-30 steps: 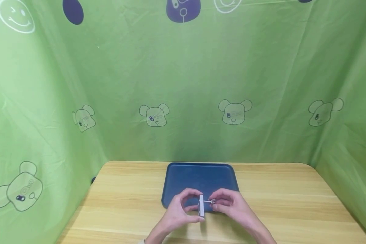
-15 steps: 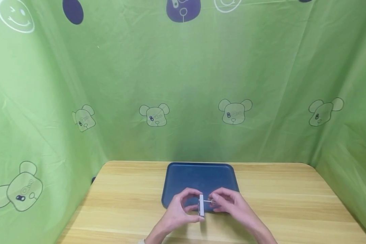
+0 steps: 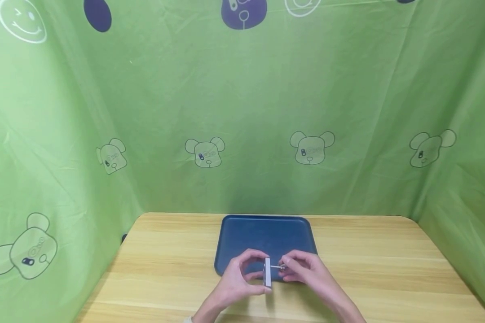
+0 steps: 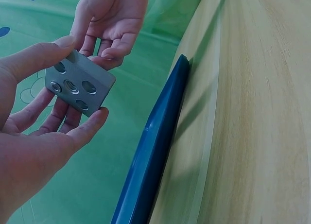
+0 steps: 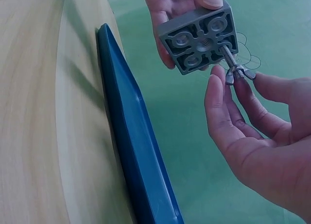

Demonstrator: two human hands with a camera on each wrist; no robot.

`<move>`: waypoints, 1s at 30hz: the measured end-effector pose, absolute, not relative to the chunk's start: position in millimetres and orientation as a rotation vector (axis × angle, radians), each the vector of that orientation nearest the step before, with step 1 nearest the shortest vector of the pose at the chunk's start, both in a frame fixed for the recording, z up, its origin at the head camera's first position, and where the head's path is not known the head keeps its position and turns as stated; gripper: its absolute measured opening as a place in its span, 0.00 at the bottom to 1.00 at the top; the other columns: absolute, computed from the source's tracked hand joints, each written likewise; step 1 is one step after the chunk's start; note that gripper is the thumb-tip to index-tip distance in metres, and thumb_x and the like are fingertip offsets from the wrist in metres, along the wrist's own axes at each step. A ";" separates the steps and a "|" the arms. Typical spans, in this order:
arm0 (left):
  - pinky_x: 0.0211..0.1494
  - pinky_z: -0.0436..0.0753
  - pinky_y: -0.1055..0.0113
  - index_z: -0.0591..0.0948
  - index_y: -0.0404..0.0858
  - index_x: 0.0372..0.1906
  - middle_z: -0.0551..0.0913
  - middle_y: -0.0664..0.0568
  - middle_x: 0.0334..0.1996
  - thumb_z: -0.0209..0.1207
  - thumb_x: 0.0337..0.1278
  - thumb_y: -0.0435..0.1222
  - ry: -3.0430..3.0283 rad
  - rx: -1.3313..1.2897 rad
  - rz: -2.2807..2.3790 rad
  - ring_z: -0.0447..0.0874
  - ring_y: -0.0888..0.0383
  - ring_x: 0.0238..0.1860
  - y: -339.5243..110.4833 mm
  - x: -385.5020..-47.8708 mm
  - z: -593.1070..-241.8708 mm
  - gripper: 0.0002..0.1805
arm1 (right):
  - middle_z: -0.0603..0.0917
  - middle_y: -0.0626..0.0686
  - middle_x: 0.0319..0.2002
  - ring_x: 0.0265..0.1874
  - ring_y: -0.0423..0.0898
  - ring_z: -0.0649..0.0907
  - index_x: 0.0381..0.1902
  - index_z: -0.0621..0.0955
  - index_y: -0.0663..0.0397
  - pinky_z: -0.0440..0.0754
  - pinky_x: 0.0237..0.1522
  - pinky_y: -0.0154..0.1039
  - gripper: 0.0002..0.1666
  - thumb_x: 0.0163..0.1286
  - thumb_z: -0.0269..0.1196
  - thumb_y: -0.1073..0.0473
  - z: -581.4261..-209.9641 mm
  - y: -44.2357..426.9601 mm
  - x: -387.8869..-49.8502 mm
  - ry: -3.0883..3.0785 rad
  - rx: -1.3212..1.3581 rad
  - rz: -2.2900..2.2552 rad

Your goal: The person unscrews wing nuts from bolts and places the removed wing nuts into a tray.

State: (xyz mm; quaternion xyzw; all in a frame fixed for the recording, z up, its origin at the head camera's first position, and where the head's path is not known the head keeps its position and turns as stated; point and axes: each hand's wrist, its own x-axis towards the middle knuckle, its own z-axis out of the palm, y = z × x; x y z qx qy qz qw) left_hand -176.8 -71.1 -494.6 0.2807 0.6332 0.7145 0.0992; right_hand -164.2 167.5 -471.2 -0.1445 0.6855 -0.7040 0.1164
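Block, grey, square, carries 1 threaded bolt.

From where I stand, the widest room is over the desk, with open wood to the left and right of the blue tray. Between the left hand and the right hand the gap is narrow, and the bolt spans it from the block to the wing nut. There's some air between the left palm and the block's holed face, but fingers crowd its edges. Low down, the tray's raised rim is an obstacle; beyond the desk, green curtain walls off the back and both sides.
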 end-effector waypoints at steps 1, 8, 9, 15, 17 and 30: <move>0.65 0.84 0.50 0.77 0.30 0.59 0.78 0.43 0.58 0.75 0.37 0.18 1.872 0.828 2.113 0.77 0.47 0.62 -71.1 -176.9 -494.8 0.36 | 0.84 0.62 0.47 0.45 0.52 0.88 0.52 0.76 0.81 0.90 0.53 0.46 0.22 0.79 0.59 0.60 -471.1 167.8 -164.0 2.008 -0.434 -2.062; 0.65 0.84 0.50 0.76 0.28 0.60 0.75 0.33 0.60 0.75 0.38 0.18 1.872 0.823 2.110 0.77 0.48 0.62 -71.1 -176.8 -495.0 0.36 | 0.83 0.66 0.49 0.48 0.58 0.87 0.54 0.77 0.81 0.89 0.55 0.48 0.22 0.77 0.61 0.61 -471.6 169.0 -165.1 2.034 -0.487 -2.031; 0.65 0.84 0.50 0.76 0.28 0.60 0.75 0.33 0.60 0.75 0.38 0.18 1.872 0.823 2.110 0.77 0.48 0.62 -71.1 -176.7 -495.0 0.36 | 0.83 0.66 0.49 0.48 0.58 0.87 0.54 0.77 0.80 0.89 0.55 0.47 0.22 0.76 0.62 0.61 -471.9 169.3 -165.3 2.034 -0.490 -2.028; 0.65 0.84 0.50 0.77 0.29 0.60 0.75 0.34 0.60 0.74 0.37 0.18 1.874 0.816 2.108 0.77 0.47 0.62 -70.6 -176.2 -494.8 0.36 | 0.83 0.69 0.50 0.50 0.57 0.87 0.53 0.79 0.76 0.89 0.55 0.44 0.19 0.72 0.65 0.64 -472.9 170.7 -165.2 2.079 -0.541 -2.008; 0.66 0.84 0.50 0.76 0.27 0.60 0.74 0.31 0.60 0.74 0.37 0.18 1.865 0.816 2.109 0.77 0.47 0.62 -70.8 -176.3 -494.8 0.37 | 0.83 0.69 0.50 0.50 0.55 0.87 0.53 0.80 0.74 0.90 0.54 0.42 0.19 0.70 0.67 0.64 -472.7 170.5 -164.9 2.108 -0.547 -1.989; 0.66 0.84 0.50 0.76 0.27 0.60 0.75 0.35 0.60 0.74 0.37 0.17 1.849 0.820 2.123 0.75 0.40 0.64 -71.0 -177.1 -495.8 0.37 | 0.82 0.74 0.51 0.49 0.58 0.87 0.52 0.80 0.72 0.90 0.52 0.39 0.19 0.67 0.69 0.67 -474.2 169.3 -164.8 2.112 -0.517 -1.962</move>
